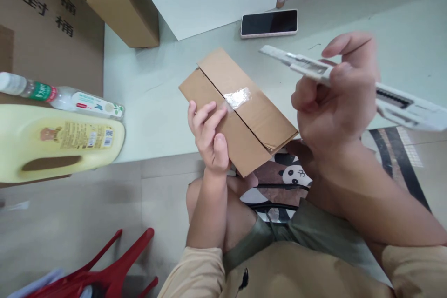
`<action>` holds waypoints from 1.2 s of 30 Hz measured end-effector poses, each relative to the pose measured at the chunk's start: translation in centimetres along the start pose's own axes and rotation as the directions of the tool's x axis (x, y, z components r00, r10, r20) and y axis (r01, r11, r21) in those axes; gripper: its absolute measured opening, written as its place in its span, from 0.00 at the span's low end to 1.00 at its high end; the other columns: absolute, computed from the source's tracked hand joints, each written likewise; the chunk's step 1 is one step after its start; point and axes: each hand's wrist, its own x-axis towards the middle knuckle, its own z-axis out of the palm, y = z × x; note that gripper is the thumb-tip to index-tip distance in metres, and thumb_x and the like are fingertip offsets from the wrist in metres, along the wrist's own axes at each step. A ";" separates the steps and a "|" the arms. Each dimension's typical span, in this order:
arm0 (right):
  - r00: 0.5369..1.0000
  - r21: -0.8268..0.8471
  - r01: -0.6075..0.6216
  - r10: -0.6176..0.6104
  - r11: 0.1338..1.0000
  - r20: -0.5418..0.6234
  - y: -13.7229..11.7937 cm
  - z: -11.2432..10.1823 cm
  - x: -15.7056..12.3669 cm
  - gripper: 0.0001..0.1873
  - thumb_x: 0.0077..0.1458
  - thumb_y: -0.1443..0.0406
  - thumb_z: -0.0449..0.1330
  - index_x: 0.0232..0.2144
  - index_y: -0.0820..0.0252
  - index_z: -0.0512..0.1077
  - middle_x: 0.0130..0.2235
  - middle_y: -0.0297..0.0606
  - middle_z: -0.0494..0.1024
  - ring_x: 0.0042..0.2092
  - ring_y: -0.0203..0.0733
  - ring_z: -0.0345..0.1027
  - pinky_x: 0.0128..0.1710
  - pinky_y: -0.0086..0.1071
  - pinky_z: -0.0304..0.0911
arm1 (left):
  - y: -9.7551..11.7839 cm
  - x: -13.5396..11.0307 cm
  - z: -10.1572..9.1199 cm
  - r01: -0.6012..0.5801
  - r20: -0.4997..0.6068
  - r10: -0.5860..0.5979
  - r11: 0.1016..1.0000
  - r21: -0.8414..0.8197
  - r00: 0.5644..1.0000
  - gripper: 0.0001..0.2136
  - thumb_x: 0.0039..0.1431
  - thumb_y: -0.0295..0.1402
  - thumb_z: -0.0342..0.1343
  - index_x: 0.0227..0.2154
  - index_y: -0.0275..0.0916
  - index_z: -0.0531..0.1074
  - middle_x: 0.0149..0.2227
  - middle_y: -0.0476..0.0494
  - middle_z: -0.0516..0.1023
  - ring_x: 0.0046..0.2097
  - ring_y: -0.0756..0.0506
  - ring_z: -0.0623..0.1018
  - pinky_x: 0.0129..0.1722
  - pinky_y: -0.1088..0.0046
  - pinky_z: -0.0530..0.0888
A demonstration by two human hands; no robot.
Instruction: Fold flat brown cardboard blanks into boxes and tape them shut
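Observation:
A small brown cardboard box (263,123) lies at a slant by the table's near edge, its two flaps meeting along a dark seam. Clear tape (238,98) crosses the middle of that seam. With fingers bent over the box's left side, my left hand (211,137) holds it just beside the tape. My right hand (338,88) is closed around a white utility knife (407,104), raised to the right of the box. The knife's front end points left, over the box's far side and apart from the tape. Whether its blade is out, I cannot tell.
Beyond the box, a phone (268,23) lies on the pale table (150,116). To the left are a clear bottle (70,98), a yellow jug (63,144) and larger cartons (129,9). A red plastic stool (118,260) stands on the floor, lower left.

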 end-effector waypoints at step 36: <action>0.787 -0.571 0.578 -0.215 0.582 0.578 -1.1 0.4 -2.3 0.10 0.53 0.67 0.57 0.22 0.57 0.60 0.19 0.27 0.58 0.21 0.29 0.47 0.21 0.29 0.45 | 0.1 0.4 0.1 0.018 0.024 -0.019 0.999 0.028 1.000 0.20 0.70 0.42 0.39 0.52 0.48 0.74 0.55 0.47 0.76 0.66 0.43 0.68 0.74 0.54 0.54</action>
